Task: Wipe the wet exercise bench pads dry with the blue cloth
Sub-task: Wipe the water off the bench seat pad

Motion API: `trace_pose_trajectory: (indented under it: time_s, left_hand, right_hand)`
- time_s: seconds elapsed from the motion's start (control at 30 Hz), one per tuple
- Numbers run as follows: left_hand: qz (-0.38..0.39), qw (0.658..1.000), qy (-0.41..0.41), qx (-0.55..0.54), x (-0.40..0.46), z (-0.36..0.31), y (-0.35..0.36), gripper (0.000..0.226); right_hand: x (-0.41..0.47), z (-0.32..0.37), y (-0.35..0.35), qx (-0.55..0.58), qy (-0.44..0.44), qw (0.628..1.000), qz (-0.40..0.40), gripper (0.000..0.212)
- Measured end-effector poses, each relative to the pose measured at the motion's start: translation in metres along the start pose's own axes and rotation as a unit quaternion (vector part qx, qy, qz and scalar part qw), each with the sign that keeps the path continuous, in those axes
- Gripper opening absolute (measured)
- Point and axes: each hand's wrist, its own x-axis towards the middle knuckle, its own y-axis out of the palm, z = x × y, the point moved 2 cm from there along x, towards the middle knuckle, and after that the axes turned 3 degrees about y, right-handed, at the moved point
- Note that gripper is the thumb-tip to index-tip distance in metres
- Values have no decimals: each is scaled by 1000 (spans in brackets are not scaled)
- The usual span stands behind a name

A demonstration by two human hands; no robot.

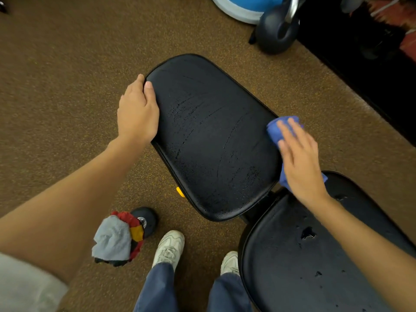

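Note:
A black seat pad [209, 140] fills the middle of the view, streaked with fine water droplets. My left hand [137, 110] grips its left edge, thumb on top. My right hand [300, 162] lies flat on the bunched blue cloth [281, 129] at the pad's right edge. A second, longer black pad [299, 266] lies at the lower right, partly under my right forearm, with a few torn spots in its cover.
Brown speckled carpet surrounds the bench. A grey and red cloth bundle [117, 240] hangs on a bench foot at the lower left. My white shoes [168, 247] stand below the seat pad. A dark wheel [275, 30] and a blue ball base [245, 6] stand at the top.

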Motion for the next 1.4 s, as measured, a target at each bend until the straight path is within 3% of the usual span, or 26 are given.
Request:
trace_pose_trajectory:
  time_s: [0.07, 0.13, 0.3, 0.57, 0.97, 1.1, 1.23, 1.33, 1.4]
  left_hand:
    - [0, 1000, -1, 1, 1, 1, 1, 50]
    - [2, 1000, -4, -3, 1, 1, 1, 50]
    - [-8, 1000, -11, -15, -1, -1, 0, 49]
    - [-20, 998, 4, -55, 1, 3, -4, 47]
    - [10, 998, 28, -63, 6, 11, -12, 44]
    - [15, 997, 37, -64, 9, 15, -14, 43]
    - [24, 996, 43, -68, 11, 18, -15, 43]
    - [32, 996, 48, -70, 10, 19, -15, 44]
    - [33, 996, 49, -69, 9, 19, -15, 45]
  right_hand:
    - [13, 2, 3, 75, 125, 989, -28, 43]
    - [7, 14, 7, 80, 169, 981, -55, 43]
    - [-39, 43, 15, 46, 101, 993, -34, 43]
    - [36, 46, 23, -19, 156, 982, -106, 41]
    - [162, 157, 61, -28, 9, 1000, 4, 39]
    - [164, 179, 72, -16, -145, 988, 51, 36]
    - [128, 159, 61, -25, -295, 948, 120, 38]
    - [114, 118, 41, -42, -309, 942, 127, 36]
    - [121, 102, 31, -36, -273, 956, 103, 36]
